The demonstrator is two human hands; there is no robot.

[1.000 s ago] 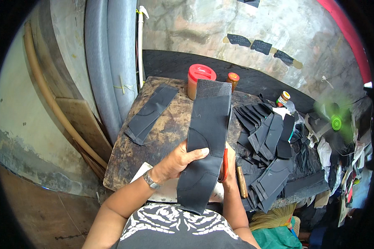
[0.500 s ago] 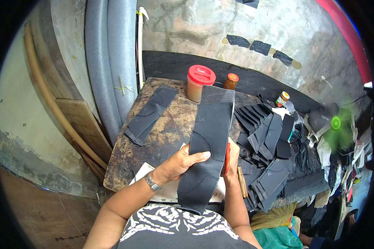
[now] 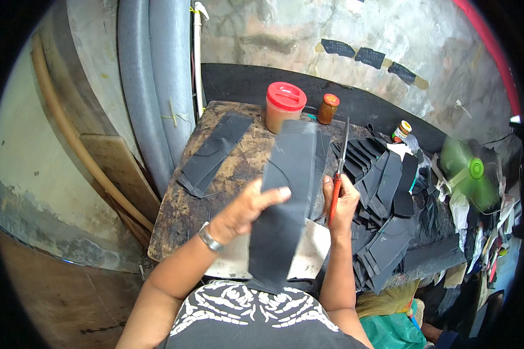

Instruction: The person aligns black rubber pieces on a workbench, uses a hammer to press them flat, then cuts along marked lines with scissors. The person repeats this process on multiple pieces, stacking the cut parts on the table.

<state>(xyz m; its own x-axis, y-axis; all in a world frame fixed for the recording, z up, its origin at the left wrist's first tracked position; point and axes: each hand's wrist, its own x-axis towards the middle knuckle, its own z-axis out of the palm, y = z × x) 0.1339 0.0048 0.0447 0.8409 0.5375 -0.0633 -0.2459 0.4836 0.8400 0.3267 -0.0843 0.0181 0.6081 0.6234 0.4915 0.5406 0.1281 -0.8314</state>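
**Hands on strip and scissors**

Your left hand (image 3: 245, 210) grips the long black strip (image 3: 285, 198) by its left edge, thumb across its face. Your right hand (image 3: 342, 198) is closed around the red handles of the scissors (image 3: 338, 168), blades pointing up and away, just beside the strip's right edge. Dull, dark and flat, the strip is held above the table (image 3: 180, 209), its long axis running from your chest toward the far edge, where a red-lidded jar (image 3: 284, 106) stands.

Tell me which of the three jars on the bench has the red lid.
The biggest jar, at the far edge left of the small orange-capped brown jar; the third jar stands farther right.
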